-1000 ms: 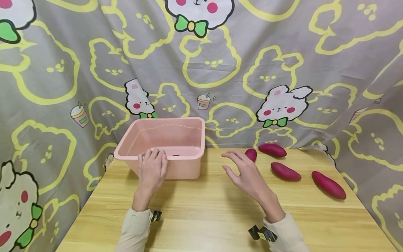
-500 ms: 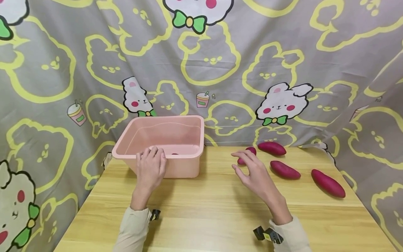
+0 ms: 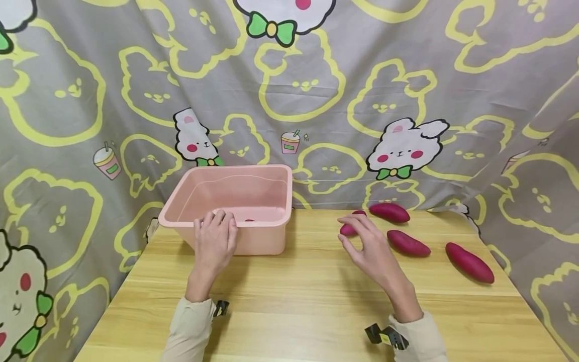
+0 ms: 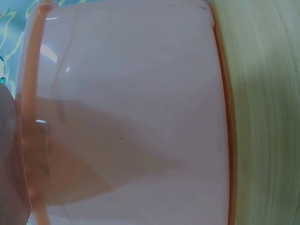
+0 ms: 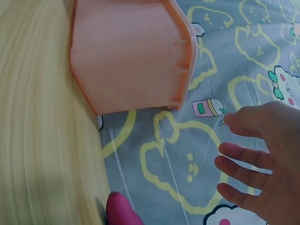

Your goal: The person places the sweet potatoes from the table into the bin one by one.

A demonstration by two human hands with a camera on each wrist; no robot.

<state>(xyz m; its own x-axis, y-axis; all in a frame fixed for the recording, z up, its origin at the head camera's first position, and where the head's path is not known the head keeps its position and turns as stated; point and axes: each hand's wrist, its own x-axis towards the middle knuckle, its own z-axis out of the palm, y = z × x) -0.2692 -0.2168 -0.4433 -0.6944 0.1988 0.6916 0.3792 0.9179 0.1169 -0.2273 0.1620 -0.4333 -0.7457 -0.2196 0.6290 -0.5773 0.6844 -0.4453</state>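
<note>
My left hand (image 3: 214,242) grips the front rim of a pink plastic tub (image 3: 264,239), its fingers curled over the edge. In the left wrist view the tub's outer wall (image 4: 140,84) fills most of the picture. A small bit of something purple-red (image 3: 250,220) shows inside the tub, mostly hidden by the rim. My right hand (image 3: 370,246) hovers with fingers apart, holding nothing. It partly covers a purple sweet potato (image 3: 347,230), whose tip (image 5: 119,208) also appears in the right wrist view, apart from the fingers.
Three more purple sweet potatoes lie to the right: one at the back (image 3: 390,213), one in the middle (image 3: 408,243) and one farthest right (image 3: 469,263). The wooden table (image 3: 289,311) ends against a grey patterned curtain (image 3: 316,100) at the back and sides.
My right hand has moved rightward, over toward the partly covered sweet potato, uncovering its left end. My left hand keeps its grip on the tub. The whole view has shifted slightly.
</note>
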